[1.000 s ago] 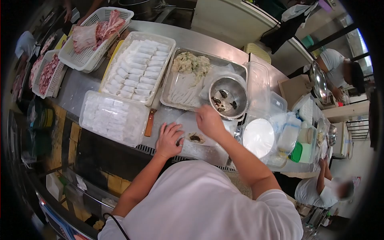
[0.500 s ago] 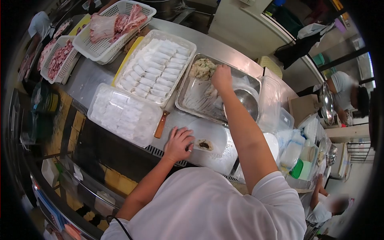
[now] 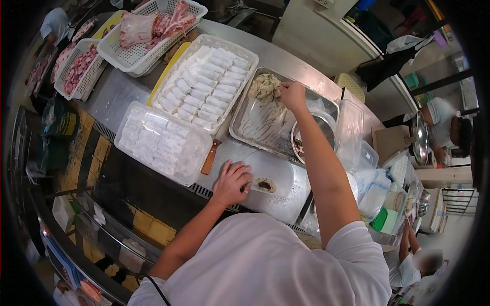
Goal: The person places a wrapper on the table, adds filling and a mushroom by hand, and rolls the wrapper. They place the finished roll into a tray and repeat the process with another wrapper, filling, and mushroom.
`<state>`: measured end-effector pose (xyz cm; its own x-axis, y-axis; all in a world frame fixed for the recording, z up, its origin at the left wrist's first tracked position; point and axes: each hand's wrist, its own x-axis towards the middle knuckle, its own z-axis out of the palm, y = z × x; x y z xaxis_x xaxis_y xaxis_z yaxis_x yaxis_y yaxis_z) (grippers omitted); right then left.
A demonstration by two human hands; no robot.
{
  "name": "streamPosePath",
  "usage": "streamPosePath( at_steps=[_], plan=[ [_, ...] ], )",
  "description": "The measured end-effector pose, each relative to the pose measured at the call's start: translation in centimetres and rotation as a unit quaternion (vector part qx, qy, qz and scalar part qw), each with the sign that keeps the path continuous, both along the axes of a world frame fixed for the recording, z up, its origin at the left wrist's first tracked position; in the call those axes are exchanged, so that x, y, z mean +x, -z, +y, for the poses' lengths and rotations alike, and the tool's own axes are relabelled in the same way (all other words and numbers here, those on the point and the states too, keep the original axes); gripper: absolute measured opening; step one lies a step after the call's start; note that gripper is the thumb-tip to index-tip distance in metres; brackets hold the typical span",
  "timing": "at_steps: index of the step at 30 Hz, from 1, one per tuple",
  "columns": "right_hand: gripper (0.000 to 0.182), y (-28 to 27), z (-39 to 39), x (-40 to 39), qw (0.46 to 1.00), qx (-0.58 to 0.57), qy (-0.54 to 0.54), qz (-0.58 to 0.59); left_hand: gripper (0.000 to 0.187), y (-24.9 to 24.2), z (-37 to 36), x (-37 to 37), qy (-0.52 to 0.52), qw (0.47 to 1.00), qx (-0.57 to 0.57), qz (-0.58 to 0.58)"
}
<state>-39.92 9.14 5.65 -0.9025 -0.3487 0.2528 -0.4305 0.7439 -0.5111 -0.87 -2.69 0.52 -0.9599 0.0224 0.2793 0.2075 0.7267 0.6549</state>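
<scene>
My right hand (image 3: 293, 95) is closed over the metal tray (image 3: 236, 133), at the edge of a pale filling mound (image 3: 265, 87); what its fingers hold is too small to make out. Near the counter's front, my left hand (image 3: 232, 184) rests with its fingers spread, beside a flat wrapper bearing a strip of filling with a dark centre (image 3: 265, 185). Inside the metal tray, right of the mound, sits a round metal bowl (image 3: 326, 125). White rolls (image 3: 206, 81) lie in rows in a plastic container, left of the tray.
A lidded container (image 3: 158, 145) and a wooden-handled knife (image 3: 210, 159) lie left of my left hand. Meat fills white baskets (image 3: 117, 57) at the upper left. Clear plastic containers (image 3: 350, 130) stand right of the tray. Co-workers (image 3: 443, 122) are at the far right and upper left.
My right hand has shifted slightly off the mound, showing more of it and of the bowl's inside. The whole view has moved a little; my left hand stays by the wrapper.
</scene>
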Motion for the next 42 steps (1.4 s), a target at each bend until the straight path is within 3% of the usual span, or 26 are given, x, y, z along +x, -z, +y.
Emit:
streamPosePath(
  at_steps=[6, 12, 15, 21, 27, 30, 33, 36, 42],
  plan=[
    [0.024, -6.2, 0.5, 4.1, 0.938, -0.204, 0.059, -0.272, 0.03, 0.0, 0.1, -0.1, 0.002, 1.0, -0.003, 0.005],
    [0.021, -5.9, 2.1, 7.6, 0.97, -0.081, 0.009, -0.231, 0.03, 0.0, -0.1, -0.1, 0.011, 1.0, 0.001, 0.009],
    [0.021, -5.0, 2.6, 8.6, 0.974, -0.094, -0.008, -0.204, 0.03, 0.2, -0.1, -0.1, 0.01, 1.0, 0.002, 0.014],
    [0.021, -7.2, 3.2, 10.5, 0.96, -0.107, -0.014, -0.258, 0.03, 0.4, 0.0, 0.0, 0.014, 1.0, -0.004, 0.025],
    [0.022, -6.1, 3.9, 11.1, 0.941, -0.128, -0.017, -0.312, 0.029, 0.4, -0.2, 0.0, 0.018, 0.999, -0.004, 0.028],
    [0.024, -6.8, 3.8, 11.3, 0.97, -0.067, -0.003, -0.232, 0.029, 0.4, -0.1, 0.0, 0.016, 1.0, -0.003, 0.024],
    [0.027, -8.2, 3.4, 10.8, 0.974, 0.015, 0.013, -0.225, 0.03, 0.5, -0.1, 0.2, 0.014, 1.0, -0.004, 0.023],
    [0.026, -6.5, 3.5, 9.7, 0.974, -0.082, 0.02, -0.208, 0.03, 0.4, -0.1, 0.2, 0.013, 1.0, -0.003, 0.023],
    [0.032, -4.9, 4.3, 7.6, 0.976, -0.146, 0.067, -0.15, 0.031, 0.1, -0.2, 0.0, 0.01, 1.0, -0.007, 0.019]
  ],
)
